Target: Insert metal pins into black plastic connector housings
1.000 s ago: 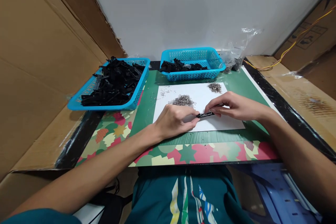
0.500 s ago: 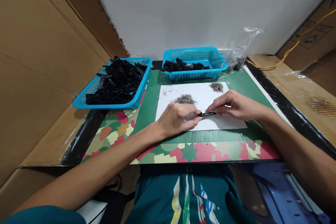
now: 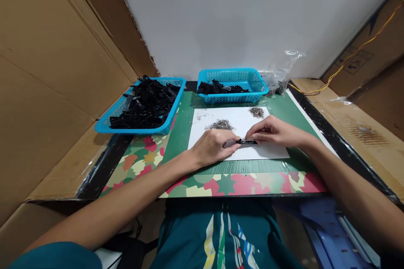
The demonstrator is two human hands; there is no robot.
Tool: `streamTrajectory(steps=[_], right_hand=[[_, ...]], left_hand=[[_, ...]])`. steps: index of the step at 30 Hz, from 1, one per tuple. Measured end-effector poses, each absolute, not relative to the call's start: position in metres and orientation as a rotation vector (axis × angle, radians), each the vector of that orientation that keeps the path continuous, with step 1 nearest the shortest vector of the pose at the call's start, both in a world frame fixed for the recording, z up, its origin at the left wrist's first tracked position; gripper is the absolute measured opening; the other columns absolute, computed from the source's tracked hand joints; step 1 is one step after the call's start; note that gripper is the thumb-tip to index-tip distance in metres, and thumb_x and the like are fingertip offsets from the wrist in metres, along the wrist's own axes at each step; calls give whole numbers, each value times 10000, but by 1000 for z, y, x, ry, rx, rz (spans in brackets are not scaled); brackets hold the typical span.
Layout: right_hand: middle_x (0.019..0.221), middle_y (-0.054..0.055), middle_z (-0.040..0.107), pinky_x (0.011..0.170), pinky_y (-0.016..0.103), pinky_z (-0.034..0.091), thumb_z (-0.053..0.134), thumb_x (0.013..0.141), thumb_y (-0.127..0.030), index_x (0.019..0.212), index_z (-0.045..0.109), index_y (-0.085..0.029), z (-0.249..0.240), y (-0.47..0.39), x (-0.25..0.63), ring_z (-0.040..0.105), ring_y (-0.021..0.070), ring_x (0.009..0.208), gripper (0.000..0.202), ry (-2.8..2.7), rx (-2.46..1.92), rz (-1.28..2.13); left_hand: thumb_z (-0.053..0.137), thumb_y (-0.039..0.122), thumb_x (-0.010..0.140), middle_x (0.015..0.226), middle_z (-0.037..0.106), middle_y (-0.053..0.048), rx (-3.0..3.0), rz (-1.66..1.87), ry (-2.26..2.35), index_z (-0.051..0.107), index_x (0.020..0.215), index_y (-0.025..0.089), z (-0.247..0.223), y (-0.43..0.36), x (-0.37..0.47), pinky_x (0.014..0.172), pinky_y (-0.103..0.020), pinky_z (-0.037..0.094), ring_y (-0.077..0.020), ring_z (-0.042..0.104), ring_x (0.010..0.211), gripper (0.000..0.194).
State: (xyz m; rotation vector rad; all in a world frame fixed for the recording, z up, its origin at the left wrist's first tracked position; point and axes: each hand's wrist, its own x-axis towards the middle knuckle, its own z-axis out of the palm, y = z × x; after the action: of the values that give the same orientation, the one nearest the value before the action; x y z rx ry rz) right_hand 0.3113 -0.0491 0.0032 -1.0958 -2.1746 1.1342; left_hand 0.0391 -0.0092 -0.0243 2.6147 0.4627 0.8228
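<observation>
My left hand (image 3: 215, 145) pinches the left end of a small black part (image 3: 249, 142) just above a white sheet (image 3: 271, 152). At the part's upper edge, the fingertips of my right hand (image 3: 268, 131) are pressed together over it; a thin, light sliver shows there, too small to make out. Behind my left hand lies a heap of small metal pieces (image 3: 221, 124), partly covered by that hand. A smaller metal pile (image 3: 256, 112) sits at the sheet's back right, and a few loose pieces are scattered at its back left.
A blue basket (image 3: 170, 124) heaped with black parts stands at the left. Another blue basket (image 3: 233, 98), partly filled, stands at the back, beside a clear plastic bag (image 3: 277, 76). Cardboard walls (image 3: 47, 71) flank the table; a yellow cable (image 3: 347, 58) runs at the right.
The view has shifted slightly. My right fingertips have moved left along the black part, uncovering its right end. My left hand keeps its hold.
</observation>
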Motion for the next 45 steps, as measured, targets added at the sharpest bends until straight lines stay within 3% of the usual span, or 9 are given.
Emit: streamTrajectory(steps=[3,7,9,13,16,21,25,35,45], right_hand=[[725,35,702,584,268,406,600,1041,-449,1184,803,-144,7,-47,319,558,138,634,393,-2114,-1184,1109],[997,108,774,656,308,462,692,961,-540,1177,795,-161,5,-43,325,634,202,804,449,-1831,-1299,893],[1042,116,781,696,330,478,698,951,-556,1113,801,-165,2,-41,321,654,230,855,435,-1793,-1338,810],[1023,115,736,773,370,487,589,1023,-560,1010,824,-196,1,-42,307,650,252,921,433,-1875,-1353,566],[994,107,662,765,376,492,639,992,-572,964,833,-229,2,-45,297,622,258,946,395,-1836,-1325,343],[825,63,688,613,319,479,658,1000,-524,870,736,-183,0,-54,280,600,171,666,374,-1686,-1237,679],[721,34,666,582,295,463,648,1011,-515,803,673,-178,-2,-58,267,580,148,606,397,-1749,-1182,927],[713,39,703,610,288,463,593,1046,-454,823,706,-179,-7,-60,267,592,152,628,372,-1936,-1192,818],[726,39,718,611,295,461,628,1033,-388,826,719,-177,-13,-63,273,611,146,618,309,-1917,-1112,769]], left_hand=[[691,214,940,955,807,-60,2609,780,480,755,1089,141,-21,-10,40,662,-266,533,-160,722,735,178],[698,246,977,1062,803,-58,2659,729,497,731,1125,164,-18,-11,39,809,-296,554,-211,755,961,172],[688,265,999,1091,799,-52,2676,724,501,722,1139,176,-18,-11,38,864,-309,549,-224,745,1038,169],[681,296,1013,1076,793,-48,2684,705,522,719,1153,182,-17,-11,37,827,-298,539,-215,738,1021,184],[688,311,1009,1044,786,-53,2705,682,544,731,1165,182,-18,-12,37,779,-296,534,-212,736,988,207],[697,310,998,981,780,-49,2697,688,594,750,1136,182,-21,-13,39,750,-300,523,-211,735,925,195],[705,260,970,962,778,-34,2704,687,612,749,1080,190,-22,-13,40,714,-293,505,-212,728,907,138],[694,272,958,963,785,-62,2692,697,619,759,1118,183,-25,-14,41,726,-309,537,-225,739,901,194],[694,242,963,874,792,-40,2625,772,513,778,1030,157,-27,-15,44,652,-277,493,-157,687,685,136]])
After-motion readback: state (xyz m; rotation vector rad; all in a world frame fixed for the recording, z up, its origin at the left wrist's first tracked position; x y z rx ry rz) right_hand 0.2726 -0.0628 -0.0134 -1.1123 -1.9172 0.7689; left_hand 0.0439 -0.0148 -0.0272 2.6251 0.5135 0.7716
